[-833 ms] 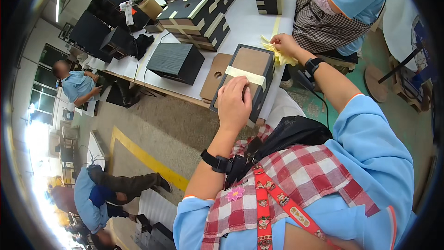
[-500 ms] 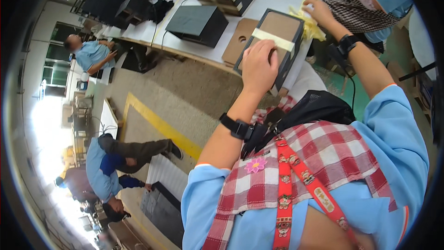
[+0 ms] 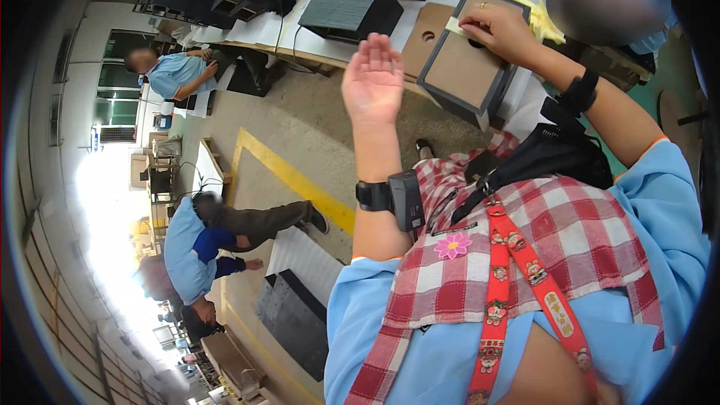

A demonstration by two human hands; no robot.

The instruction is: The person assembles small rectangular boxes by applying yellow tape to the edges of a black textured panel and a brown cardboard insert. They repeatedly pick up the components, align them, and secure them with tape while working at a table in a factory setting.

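1 hand (R) (image 3: 502,31) pinches tape (image 3: 455,26) on blk box (image 3: 460,71).

Blown-out glare (image 3: 112,210) at left, dark curving edges

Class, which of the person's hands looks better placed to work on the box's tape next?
Probably the right hand: it is over the box, right at the tape. The left hand is open, palm showing, apart from the box.
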